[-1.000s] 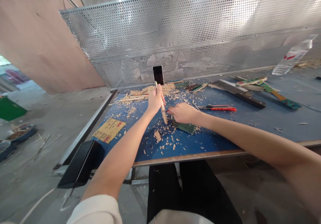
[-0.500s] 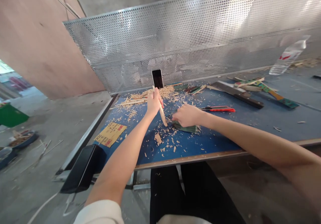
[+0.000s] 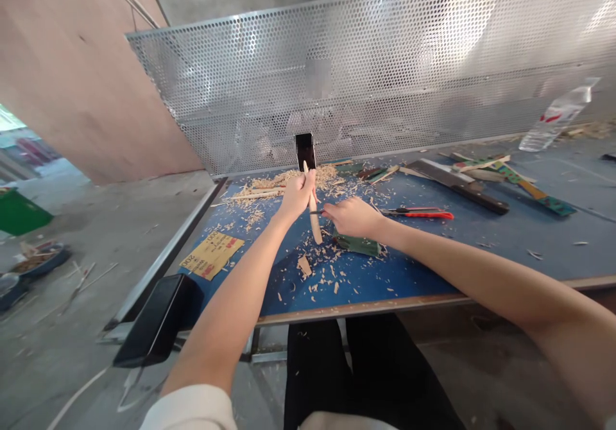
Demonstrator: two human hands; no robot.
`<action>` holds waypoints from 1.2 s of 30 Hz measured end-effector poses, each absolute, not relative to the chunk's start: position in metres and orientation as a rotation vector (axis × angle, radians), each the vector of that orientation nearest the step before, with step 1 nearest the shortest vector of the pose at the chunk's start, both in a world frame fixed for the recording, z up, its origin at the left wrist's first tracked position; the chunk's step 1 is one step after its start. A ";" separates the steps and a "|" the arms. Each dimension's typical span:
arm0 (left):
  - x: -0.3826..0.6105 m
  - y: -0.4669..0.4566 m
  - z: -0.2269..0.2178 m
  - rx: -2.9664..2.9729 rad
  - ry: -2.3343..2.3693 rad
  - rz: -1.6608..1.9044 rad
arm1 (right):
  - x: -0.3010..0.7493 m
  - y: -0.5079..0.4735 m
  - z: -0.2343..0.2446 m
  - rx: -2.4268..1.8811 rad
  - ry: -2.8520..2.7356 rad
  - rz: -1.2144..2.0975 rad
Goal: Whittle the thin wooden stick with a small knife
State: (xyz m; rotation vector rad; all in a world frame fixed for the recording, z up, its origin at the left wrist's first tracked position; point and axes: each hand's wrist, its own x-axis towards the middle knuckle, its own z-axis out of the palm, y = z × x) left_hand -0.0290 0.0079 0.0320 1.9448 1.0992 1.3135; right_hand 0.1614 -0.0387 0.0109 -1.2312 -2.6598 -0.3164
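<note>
My left hand (image 3: 299,194) is closed around a pale wooden strip (image 3: 314,223), whose lower end points down toward the blue tabletop and whose tip sticks up past the fingers. Fingers bent, my right hand (image 3: 353,217) grips a small dark blade (image 3: 317,212) that reaches across to the strip just below my left hand; its handle is hidden in the fist. Under and beyond my right wrist lies a green block (image 3: 359,244). Wood shavings (image 3: 327,279) are scattered around it, with a larger flat chip (image 3: 304,266) among them.
A phone (image 3: 305,150) leans on the perforated metal screen (image 3: 385,64). To the right lie a red cutter (image 3: 426,214), a brown-handled saw (image 3: 481,197), painted strips (image 3: 541,194) and a plastic bottle (image 3: 558,115). Sandpaper (image 3: 212,255) and a black box (image 3: 151,321) are left.
My right hand has lifted slightly off the green block, and the dark blade now meets the wooden strip. My left hand still holds the strip, which stands a little more upright.
</note>
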 end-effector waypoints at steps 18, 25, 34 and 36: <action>-0.030 0.006 0.032 1.961 1.192 1.366 | 0.161 -0.038 0.007 -1.142 -2.650 -0.300; -0.029 0.007 0.029 1.906 1.136 1.362 | 0.168 -0.033 0.006 -1.070 -2.666 -0.207; -0.025 0.006 0.027 1.808 1.005 1.308 | 0.181 -0.025 0.001 -0.963 -2.614 -0.112; -0.024 0.007 0.024 1.729 0.942 1.300 | 0.184 -0.025 0.003 -0.967 -2.614 -0.063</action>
